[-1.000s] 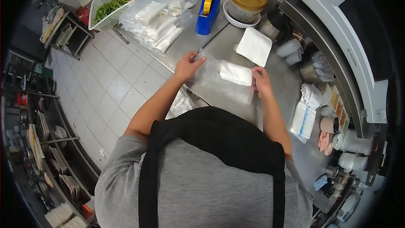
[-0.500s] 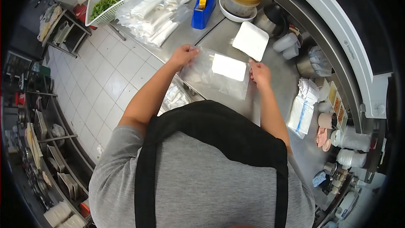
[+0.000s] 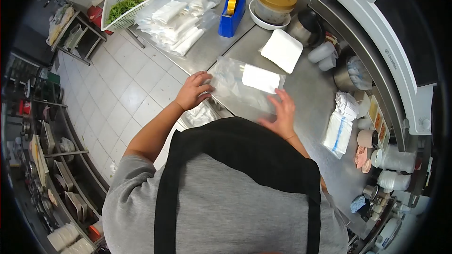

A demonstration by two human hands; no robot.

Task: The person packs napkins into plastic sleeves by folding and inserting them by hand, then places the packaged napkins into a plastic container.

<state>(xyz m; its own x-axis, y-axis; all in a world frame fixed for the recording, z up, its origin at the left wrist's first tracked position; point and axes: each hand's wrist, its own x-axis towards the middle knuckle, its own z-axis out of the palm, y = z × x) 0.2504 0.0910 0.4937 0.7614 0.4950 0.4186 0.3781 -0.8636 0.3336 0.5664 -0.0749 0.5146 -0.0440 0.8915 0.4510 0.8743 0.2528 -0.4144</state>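
A clear plastic bag (image 3: 230,83) lies flat on the steel table in front of me, with a folded white napkin (image 3: 260,79) showing in its right half. Small pale ends of something stick out beside the napkin. My left hand (image 3: 194,91) is at the bag's left edge, fingers bent and apart. At the lower right corner, my right hand (image 3: 282,114) is spread open, its fingertips over or touching the plastic; which of these I cannot tell. Just beyond the bag is a stack of white napkins (image 3: 282,51).
Filled clear bags (image 3: 181,23) are piled at the far left, near a white basket of greens (image 3: 125,11). Behind stand a blue tape dispenser (image 3: 232,16) and a gold-lidded tub (image 3: 275,2). White packets (image 3: 338,129) lie right. A container of plastic (image 3: 200,115) sits below the table edge.
Both hands have let go of the bag's upper corners and come down toward me, fingers spreading. The bag now rests on the table. The whole view has shifted slightly.
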